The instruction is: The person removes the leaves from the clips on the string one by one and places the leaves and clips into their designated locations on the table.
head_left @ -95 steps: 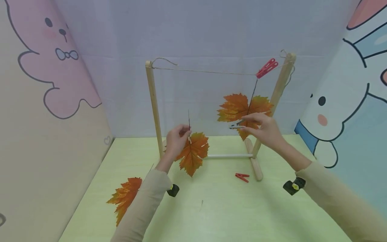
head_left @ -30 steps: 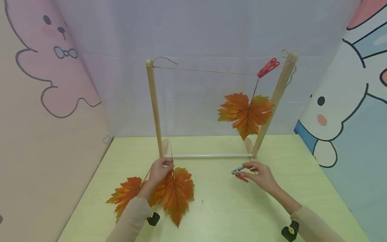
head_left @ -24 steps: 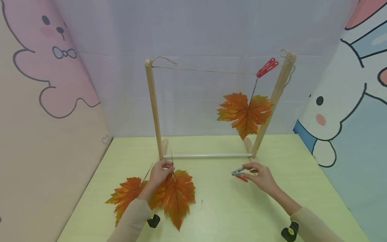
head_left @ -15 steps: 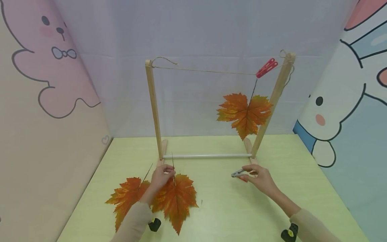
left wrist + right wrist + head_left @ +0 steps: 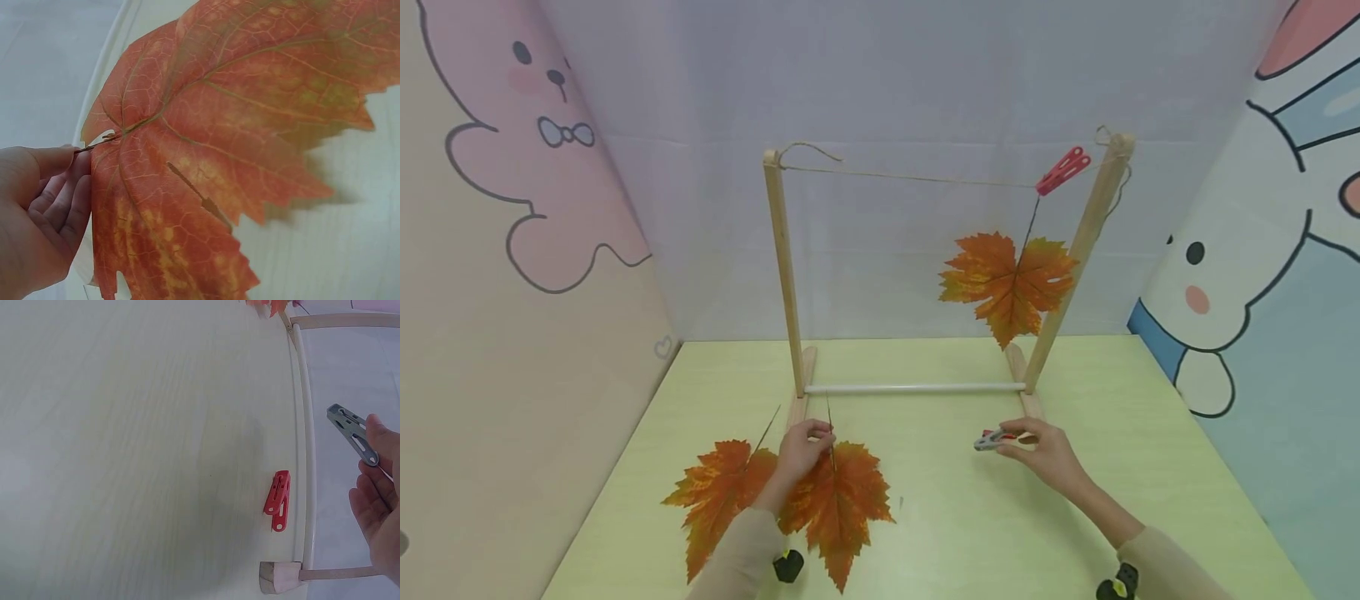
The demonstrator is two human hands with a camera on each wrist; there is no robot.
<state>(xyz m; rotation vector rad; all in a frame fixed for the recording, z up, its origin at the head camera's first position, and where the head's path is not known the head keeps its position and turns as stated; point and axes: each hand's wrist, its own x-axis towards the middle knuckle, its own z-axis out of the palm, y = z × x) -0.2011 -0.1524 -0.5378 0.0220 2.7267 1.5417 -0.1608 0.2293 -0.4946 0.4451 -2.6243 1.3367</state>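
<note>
My left hand [image 5: 803,454] pinches the thin dark stem of an orange maple leaf [image 5: 842,500] between thumb and fingertips. The leaf hangs down low over the front left of the table, and its veins show large in the left wrist view. My right hand [image 5: 1043,452] pinches a grey clothespin [image 5: 352,432] by its handle end. Below that clothespin a red clothespin [image 5: 279,500] lies on the table, partly hidden behind it in the head view. A second maple leaf [image 5: 722,500] rests on the table at the left, partly covered by my left forearm.
A wooden frame [image 5: 784,275] with a string [image 5: 910,177] across its top stands at the back. From the string hangs a maple leaf [image 5: 1007,283], clipped by a red clothespin [image 5: 1063,171]. A white rod [image 5: 917,388] joins the frame's feet low down.
Since the oldest frame both hands have come down towards the table, the left one also leftward with its leaf. Lately both have sunk slightly further, the grey clothespin overlapping the red one.
</note>
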